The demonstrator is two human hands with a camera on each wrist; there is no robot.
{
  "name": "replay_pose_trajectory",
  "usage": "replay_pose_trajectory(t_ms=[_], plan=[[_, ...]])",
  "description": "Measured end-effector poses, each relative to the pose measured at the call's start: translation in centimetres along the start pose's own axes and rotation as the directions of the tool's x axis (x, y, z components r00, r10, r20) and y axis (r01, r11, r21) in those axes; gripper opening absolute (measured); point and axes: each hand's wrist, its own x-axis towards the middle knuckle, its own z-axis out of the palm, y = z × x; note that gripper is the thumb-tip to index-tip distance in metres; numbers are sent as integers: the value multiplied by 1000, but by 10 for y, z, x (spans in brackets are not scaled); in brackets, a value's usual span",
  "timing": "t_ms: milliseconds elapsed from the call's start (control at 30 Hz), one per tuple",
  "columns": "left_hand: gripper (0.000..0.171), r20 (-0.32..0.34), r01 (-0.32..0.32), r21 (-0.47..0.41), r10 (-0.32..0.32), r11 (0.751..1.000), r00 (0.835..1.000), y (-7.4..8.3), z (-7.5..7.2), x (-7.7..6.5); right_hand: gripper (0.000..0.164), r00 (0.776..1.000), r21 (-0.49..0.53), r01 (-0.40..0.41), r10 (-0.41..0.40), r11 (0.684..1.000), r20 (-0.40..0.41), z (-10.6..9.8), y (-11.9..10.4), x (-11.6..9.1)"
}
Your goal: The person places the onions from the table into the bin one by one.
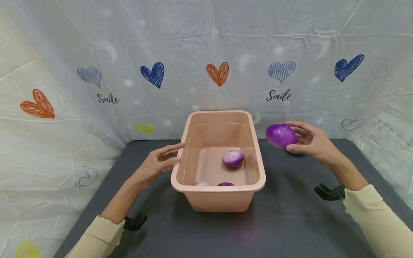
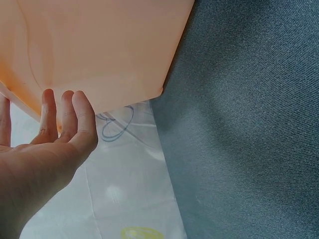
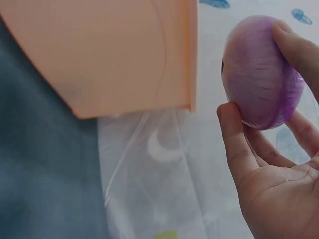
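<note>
My right hand grips a purple onion between thumb and fingers, in the air right of a pink plastic bin. In the right wrist view, the onion's pale, streaked side shows. My left hand touches the bin's left rim with loosely extended fingers. In the left wrist view, those fingers lie by the bin's outer wall. Inside the bin, a purple and white onion lies on the floor. Near the front wall, another purple onion and a pale one are mostly hidden.
The bin stands on a dark grey table. Behind it hangs a pale curtain printed with hearts and "Smile". A dark shape is partly hidden behind the right hand. Dark straps sit at both wrists.
</note>
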Motion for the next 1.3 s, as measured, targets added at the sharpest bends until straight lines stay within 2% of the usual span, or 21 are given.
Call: replay_pose_trajectory(t_ms=[233, 367, 700, 900, 1067, 1300], plan=[[56, -1, 14, 2, -14, 1000, 1000, -1, 0, 1, 65, 998, 62, 38, -41, 997, 37, 13, -8, 14], [56, -3, 15, 9, -15, 1000, 1000, 1, -1, 1, 64, 993, 92, 85, -91, 992, 70, 21, -12, 22], [57, -8, 22, 19, -22, 1000, 1000, 3, 1, 1, 64, 966, 212, 181, -215, 960, 146, 44, -21, 40], [57, -12, 23, 18, -23, 1000, 1000, 2, 0, 0, 66, 952, 279, 186, -243, 942, 185, 62, -26, 48], [57, -12, 28, 20, -28, 999, 1000, 1, 0, 0, 69, 944, 293, 177, -246, 939, 218, 74, -28, 53], [57, -11, 28, 3, -28, 1000, 1000, 2, 1, 0, 64, 938, 329, 155, -243, 932, 247, 79, -26, 52]])
